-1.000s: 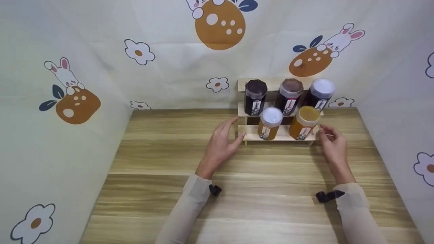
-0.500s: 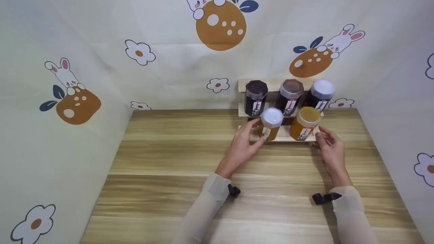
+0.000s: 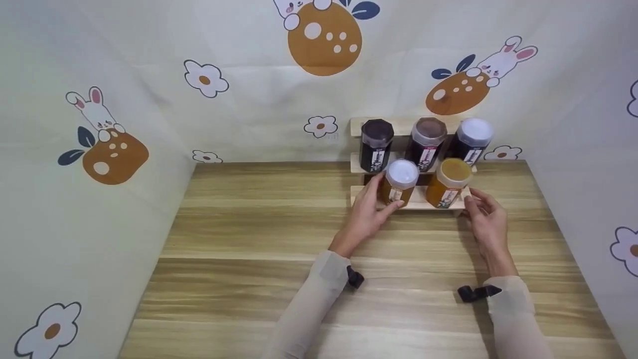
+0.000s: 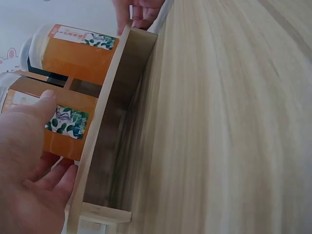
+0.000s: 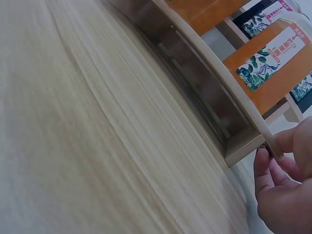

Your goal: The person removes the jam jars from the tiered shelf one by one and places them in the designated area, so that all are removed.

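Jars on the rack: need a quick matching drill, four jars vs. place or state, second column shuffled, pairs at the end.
Things:
1. white-lidded orange jar
2. orange-lidded jar
3. black-lidded dark jar
4. white-lidded dark jar

Places or states:
A. upper tier of the wooden rack, left end
B. lower tier, gripped by the left hand
C. upper tier, right end
D. lower tier, next to the right hand, which holds the rack's end

Pairs: 1-B, 2-D, 3-A, 4-C
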The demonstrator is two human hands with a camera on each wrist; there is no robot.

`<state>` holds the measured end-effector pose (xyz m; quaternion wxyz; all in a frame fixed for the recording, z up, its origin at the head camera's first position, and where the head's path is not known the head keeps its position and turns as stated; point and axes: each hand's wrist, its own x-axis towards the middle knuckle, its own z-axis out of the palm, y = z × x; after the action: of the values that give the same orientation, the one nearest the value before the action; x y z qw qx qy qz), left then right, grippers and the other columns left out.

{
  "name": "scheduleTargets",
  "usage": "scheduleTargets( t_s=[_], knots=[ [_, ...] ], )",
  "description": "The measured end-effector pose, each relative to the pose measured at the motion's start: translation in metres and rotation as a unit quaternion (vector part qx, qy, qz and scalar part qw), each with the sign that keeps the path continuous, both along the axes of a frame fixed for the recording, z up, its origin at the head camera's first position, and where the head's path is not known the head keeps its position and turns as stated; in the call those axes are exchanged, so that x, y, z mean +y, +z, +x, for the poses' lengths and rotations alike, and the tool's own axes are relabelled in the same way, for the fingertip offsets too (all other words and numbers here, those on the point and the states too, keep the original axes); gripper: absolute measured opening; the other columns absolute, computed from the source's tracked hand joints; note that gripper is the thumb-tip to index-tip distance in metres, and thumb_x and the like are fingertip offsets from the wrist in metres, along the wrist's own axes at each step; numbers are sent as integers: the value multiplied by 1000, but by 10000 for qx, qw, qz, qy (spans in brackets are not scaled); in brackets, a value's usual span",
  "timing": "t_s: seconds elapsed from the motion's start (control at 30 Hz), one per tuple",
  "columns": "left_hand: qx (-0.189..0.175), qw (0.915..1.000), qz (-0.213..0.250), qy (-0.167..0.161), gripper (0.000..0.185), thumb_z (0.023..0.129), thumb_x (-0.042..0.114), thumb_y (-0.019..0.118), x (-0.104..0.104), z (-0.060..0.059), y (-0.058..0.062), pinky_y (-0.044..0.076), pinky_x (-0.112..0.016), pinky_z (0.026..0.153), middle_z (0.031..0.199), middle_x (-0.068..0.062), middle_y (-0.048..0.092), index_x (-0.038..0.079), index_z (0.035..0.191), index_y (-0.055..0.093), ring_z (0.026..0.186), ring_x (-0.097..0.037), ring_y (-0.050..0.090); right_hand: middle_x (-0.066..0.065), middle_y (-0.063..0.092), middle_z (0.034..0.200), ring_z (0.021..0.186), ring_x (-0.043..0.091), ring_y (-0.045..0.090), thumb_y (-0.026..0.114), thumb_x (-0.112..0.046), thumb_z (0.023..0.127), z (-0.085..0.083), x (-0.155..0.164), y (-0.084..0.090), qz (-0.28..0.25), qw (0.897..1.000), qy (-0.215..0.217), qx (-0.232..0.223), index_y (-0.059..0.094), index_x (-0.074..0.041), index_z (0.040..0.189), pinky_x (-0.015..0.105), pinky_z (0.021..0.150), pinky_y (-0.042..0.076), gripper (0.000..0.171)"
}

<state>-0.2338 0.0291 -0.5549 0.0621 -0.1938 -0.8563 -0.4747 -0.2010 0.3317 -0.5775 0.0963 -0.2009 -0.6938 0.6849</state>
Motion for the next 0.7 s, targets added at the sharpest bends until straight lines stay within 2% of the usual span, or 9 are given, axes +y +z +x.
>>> scheduleTargets(
  t_s=[0.13,0.3,0.4,0.53,0.7],
  knots=[
    [72,9999,60,47,89,94,42,84,5,-1,-4,47,-41,125,161,-13,56,14,164,38,147,-28,58,-10,72,106,92,4,73,72,-21,105,-1,2,-1,186,9998,15,-12,61,-5,150,14,74,61,49],
    [233,9994,20,242,89,91,47,86,7,0,-8,49,-40,124,155,-10,59,13,160,42,143,-26,59,-10,74,102,97,1,69,68,-12,106,-3,2,-4,-210,9996,29,202,58,3,150,12,89,60,48],
    [278,9990,-130,325,89,92,49,86,7,2,-8,47,-39,125,154,-9,58,13,160,43,143,-24,58,-12,75,101,99,1,69,67,-11,106,-4,2,-5,-312,9993,17,192,57,3,151,12,90,60,48],
    [93,9992,-171,356,86,92,49,85,5,4,-9,46,-37,126,153,-7,56,14,158,43,144,-22,56,-11,75,100,98,3,70,69,-13,106,-5,3,-5,-300,9995,-2,135,58,0,152,11,87,60,49],
    [-311,9988,236,281,82,89,46,90,-1,10,-9,53,-38,119,148,-8,63,17,150,44,138,-22,62,-13,76,101,98,1,69,70,-15,106,-4,3,-6,-327,9994,-48,81,58,0,152,11,87,60,50]
  ],
)
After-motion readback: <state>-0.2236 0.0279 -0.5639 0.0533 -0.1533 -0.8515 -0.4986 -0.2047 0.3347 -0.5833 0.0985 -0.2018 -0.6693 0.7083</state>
